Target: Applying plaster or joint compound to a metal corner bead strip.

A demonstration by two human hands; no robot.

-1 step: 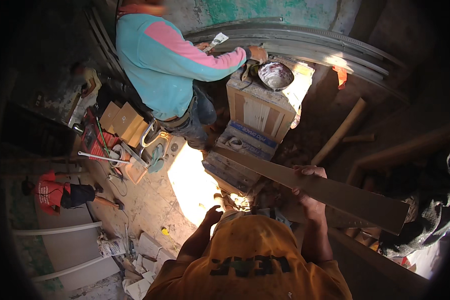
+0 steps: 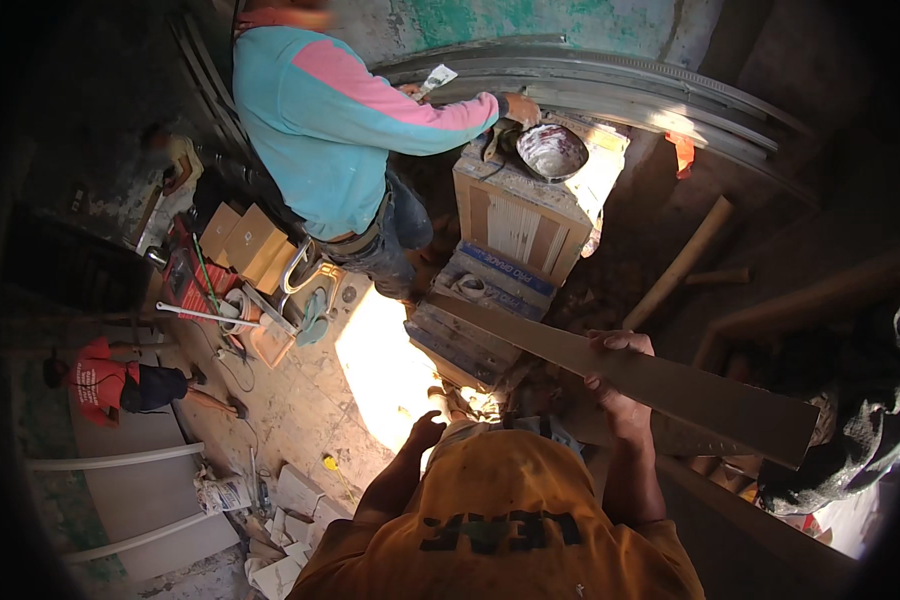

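My right hand (image 2: 622, 385) is closed round a long, narrow brown board (image 2: 705, 400), thumb on one side and fingers over the far edge. The board slants from the stacked cartons ahead of me down to the right, its wide end nearest. Low beside my body, my left hand (image 2: 427, 432) hangs in shadow with its fingers loosely apart and nothing visible in it. The stacked flat cartons (image 2: 460, 335) lie under or just behind the board's far end; whether they touch cannot be told.
A person in a blue and pink sweatshirt (image 2: 320, 130) holds a putty knife (image 2: 438, 80) and reaches to a bowl of white paste (image 2: 552, 152) on a large box (image 2: 525, 225). Metal profiles (image 2: 610, 85) line the wall. Tools, board scraps (image 2: 285, 540) and another person (image 2: 105, 385) are at left.
The co-worker's hand by the bowl has shifted slightly right. The person in red at the left has moved a little. My hands and the board look unchanged.
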